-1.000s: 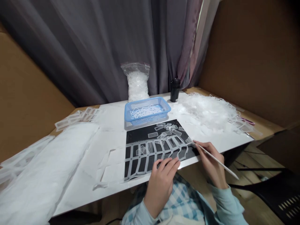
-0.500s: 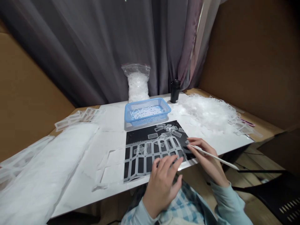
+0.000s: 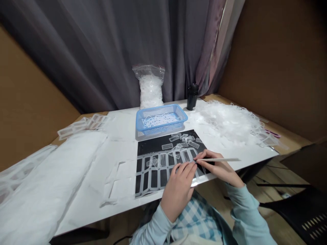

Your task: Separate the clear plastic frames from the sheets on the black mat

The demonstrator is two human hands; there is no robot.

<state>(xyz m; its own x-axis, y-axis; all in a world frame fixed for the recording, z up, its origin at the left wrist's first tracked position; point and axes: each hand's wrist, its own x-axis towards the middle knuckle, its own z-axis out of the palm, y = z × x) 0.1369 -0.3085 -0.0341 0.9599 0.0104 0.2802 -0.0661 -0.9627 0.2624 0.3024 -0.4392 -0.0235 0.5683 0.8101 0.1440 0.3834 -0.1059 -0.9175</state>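
Note:
A translucent grid sheet (image 3: 155,167) of rectangular cut-outs lies on a black mat (image 3: 153,145) near the table's front edge. My left hand (image 3: 178,185) rests flat on the sheet's right part, fingers stretched out. My right hand (image 3: 219,169) is closed around a thin white stick (image 3: 219,159), held almost level, its tip touching the sheet just beyond my left fingertips. Several loose clear rectangles (image 3: 182,140) lie scattered on the far part of the mat.
A blue basket (image 3: 160,118) with white strips stands behind the mat. Behind it are a plastic bag (image 3: 151,86) of white pieces and a black bottle (image 3: 191,97). A heap of white scraps (image 3: 227,120) fills the right; white sheets (image 3: 46,180) cover the left.
My right hand has swung the stick leftwards, from the mat's right edge to the sheet by my left fingertips. My left hand has settled flat on the sheet.

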